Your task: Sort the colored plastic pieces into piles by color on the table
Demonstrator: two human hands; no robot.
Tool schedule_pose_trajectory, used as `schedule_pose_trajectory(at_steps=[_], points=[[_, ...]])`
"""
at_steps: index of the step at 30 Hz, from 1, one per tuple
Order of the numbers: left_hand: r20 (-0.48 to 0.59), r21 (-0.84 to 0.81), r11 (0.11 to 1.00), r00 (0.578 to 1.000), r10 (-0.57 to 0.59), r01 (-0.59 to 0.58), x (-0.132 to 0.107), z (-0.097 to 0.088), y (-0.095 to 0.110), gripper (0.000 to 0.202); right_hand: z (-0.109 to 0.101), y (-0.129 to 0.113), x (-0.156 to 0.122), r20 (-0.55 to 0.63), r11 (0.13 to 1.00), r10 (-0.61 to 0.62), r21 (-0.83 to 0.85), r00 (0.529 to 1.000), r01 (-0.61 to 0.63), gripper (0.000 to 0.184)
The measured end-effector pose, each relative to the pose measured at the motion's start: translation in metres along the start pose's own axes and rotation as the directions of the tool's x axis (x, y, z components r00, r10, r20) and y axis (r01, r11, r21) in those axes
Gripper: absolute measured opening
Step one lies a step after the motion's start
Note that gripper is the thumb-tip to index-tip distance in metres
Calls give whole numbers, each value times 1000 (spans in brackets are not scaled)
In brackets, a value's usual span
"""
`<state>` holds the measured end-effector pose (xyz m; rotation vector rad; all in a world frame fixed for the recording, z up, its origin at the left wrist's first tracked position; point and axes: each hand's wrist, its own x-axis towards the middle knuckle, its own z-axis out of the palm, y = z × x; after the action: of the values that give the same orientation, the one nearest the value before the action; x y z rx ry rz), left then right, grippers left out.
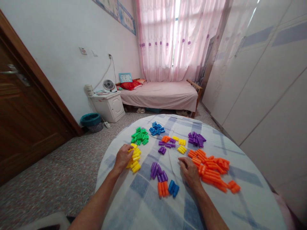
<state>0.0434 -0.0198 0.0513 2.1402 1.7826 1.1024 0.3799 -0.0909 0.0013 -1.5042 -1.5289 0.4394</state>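
In the head view, the person's left hand (124, 157) is at the left edge of the round table (144, 207), its fingertips touching the yellow pieces (136, 158); whether they pinch one cannot be told. The right hand (190, 172) is ungripped, its fingers loosely extended over the cloth, just beside the large orange pile (211, 171) that spreads toward the table's right edge.

Green pieces (139, 136) lie beyond the yellow ones, near the far left edge, with a blue heap (157, 128) close to the far edge and a purple heap (196, 139) toward the far right. Between the heaps sits a mixed cluster of purple, orange and yellow pieces (182, 142). Nearer the person, between the two hands, purple pieces (158, 171) lie above an orange row (163, 189), with a blue group (173, 188) just beside it.

On the floor past the table's left edge stands a bin (91, 119) with a teal liner folded over its rim; its contents cannot be made out
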Motion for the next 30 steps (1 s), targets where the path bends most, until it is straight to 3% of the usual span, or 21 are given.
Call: schedule_pose_trajectory(at_steps=[2,4,5,7,8,10,12,13,15,17,20,23,27,30], points=[[-62,70,997,997,40,-36,-5,2,5,17,0,-1,0,-5,1000,-1,2,1000,1,24],[-107,72,994,990,93,-86,-16,3,23,19,-1,-3,0,-4,1000,4,5,1000,-4,24],[-98,42,992,987,124,-120,-23,4,36,20,-1,-4,0,-3,1000,7,5,1000,-7,24],[32,-66,974,976,218,-215,-40,8,68,21,-1,-5,0,-2,1000,10,5,1000,-10,24],[131,-122,953,947,294,-279,-50,12,84,21,-2,-6,0,0,1000,9,6,1000,-9,24],[341,-206,884,816,466,-419,-68,21,111,32,-2,-6,0,7,1000,3,7,1000,-3,24],[462,-225,840,705,538,-493,-81,35,129,48,-2,-5,0,13,1000,-4,4,1000,4,24],[501,-214,835,676,540,-507,-85,43,134,51,-2,-5,-1,15,1000,-8,3,1000,7,23],[549,-180,846,662,510,-503,-91,57,138,47,-2,-4,-1,18,1000,-13,2,1000,13,23],[558,-173,858,670,490,-483,-93,66,138,38,-2,-3,-1,24,1000,-13,3,1000,13,23],[529,-252,872,695,486,-419,-90,65,139,27,-2,-2,-1,29,1000,-10,2,1000,10,22],[460,-374,888,778,428,-267,-68,56,137,22,-2,-2,-1,36,1000,-4,-2,999,4,21],[232,-391,912,945,232,-127,4,59,114,21,-2,-3,-2,51,1000,18,-11,999,-17,20],[102,-160,985,991,85,-68,68,81,86,20,-1,-2,-2,56,999,28,-22,998,-27,20]])
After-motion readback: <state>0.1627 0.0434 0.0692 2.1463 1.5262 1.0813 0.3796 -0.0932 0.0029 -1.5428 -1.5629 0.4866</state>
